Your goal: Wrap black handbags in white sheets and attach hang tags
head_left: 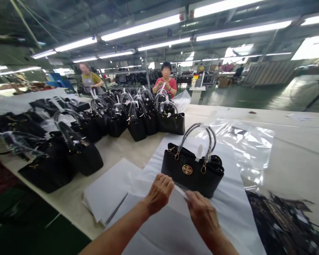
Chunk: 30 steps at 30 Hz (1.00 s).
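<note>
A black handbag (pixel 192 175) with a round gold emblem stands upright on white paper sheets (pixel 228 209). Its two raised handles (pixel 212 140) are wrapped in clear plastic. In front of the bag, my left hand (pixel 161 191) is closed on one end of a narrow white paper edge (pixel 181 192). The other end is pinched in my right hand (pixel 202 212). Both hands are close to the lower front of the bag; whether they touch it I cannot tell.
Many black handbags (pixel 85 156) crowd the table's left and back. Paper sheets (pixel 108 191) are stacked at left. Clear plastic bags (pixel 252 145) lie at right, with dark strap-like pieces (pixel 287 219) nearer. Across the table, a person in red (pixel 172 83) handles a bag; another person (pixel 91 79) stands further left.
</note>
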{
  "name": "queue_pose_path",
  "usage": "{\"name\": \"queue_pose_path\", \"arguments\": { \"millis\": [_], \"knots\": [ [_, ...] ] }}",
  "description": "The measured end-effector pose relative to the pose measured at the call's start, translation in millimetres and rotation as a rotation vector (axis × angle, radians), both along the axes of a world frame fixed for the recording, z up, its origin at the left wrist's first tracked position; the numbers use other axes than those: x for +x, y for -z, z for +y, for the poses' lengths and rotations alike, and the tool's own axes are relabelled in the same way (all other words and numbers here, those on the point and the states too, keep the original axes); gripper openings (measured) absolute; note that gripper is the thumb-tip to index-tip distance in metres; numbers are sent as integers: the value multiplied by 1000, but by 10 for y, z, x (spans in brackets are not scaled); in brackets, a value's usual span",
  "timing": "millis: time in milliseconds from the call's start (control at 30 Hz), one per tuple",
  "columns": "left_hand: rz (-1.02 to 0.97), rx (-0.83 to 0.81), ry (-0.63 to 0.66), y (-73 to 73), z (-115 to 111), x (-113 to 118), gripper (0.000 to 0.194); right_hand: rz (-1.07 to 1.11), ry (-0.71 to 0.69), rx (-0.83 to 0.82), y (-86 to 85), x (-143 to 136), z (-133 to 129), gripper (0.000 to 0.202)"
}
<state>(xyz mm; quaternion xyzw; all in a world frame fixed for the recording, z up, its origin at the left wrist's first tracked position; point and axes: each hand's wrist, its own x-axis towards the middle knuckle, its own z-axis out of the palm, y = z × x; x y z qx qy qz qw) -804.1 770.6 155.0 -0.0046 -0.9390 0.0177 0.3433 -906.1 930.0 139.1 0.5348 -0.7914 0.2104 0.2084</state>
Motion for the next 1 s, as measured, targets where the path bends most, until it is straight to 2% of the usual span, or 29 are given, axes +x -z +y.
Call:
{"name": "queue_pose_path", "arguments": {
  "millis": [100, 167, 267, 333, 400, 433, 533, 567, 633, 700, 800, 867, 933, 1000],
  "knots": [
    [14, -85, 13, -345, -273, -436, 23, -36, 129, 80, -445, -416, -168, 14],
    [22, -133, 12, -529, -438, -714, 24, -83, 204, 92, -677, -647, -296, 10],
    [54, -166, -4, -729, -619, -1042, 23, -110, 289, 111, -921, -917, -504, 9],
    [133, -158, -32, -783, -671, -1167, 21, -81, 341, 143, -1008, -1053, -634, 10],
    [199, -149, -18, -740, -662, -1222, 22, -17, 360, 164, -1035, -1159, -743, 10],
    [193, -163, 39, -677, -641, -1234, 25, 22, 353, 160, -1029, -1202, -787, 9],
    [52, -230, 253, -358, -555, -1276, 32, 125, 299, 124, -983, -1291, -863, 8],
    [11, -227, 270, -234, -534, -1307, 36, 145, 278, 106, -975, -1312, -872, 7],
    [-30, -170, 217, -18, -513, -1396, 55, 172, 243, 24, -994, -1350, -872, 7],
    [-66, -113, 174, 105, -513, -1503, 76, 197, 230, -147, -1069, -1406, -871, 19],
    [-143, -92, 168, 79, -516, -1649, 87, 166, 321, -378, -1244, -1567, -925, 51],
    [-217, -86, 151, -46, -514, -1727, 87, -18, 405, -369, -1351, -1709, -1006, 67],
    [-320, -63, 147, -199, -517, -1794, 78, -296, 448, -284, -1420, -1824, -1097, 62],
    [-415, -25, 162, -330, -532, -1846, 60, -491, 415, -231, -1444, -1860, -1166, 41]
  ]
}}
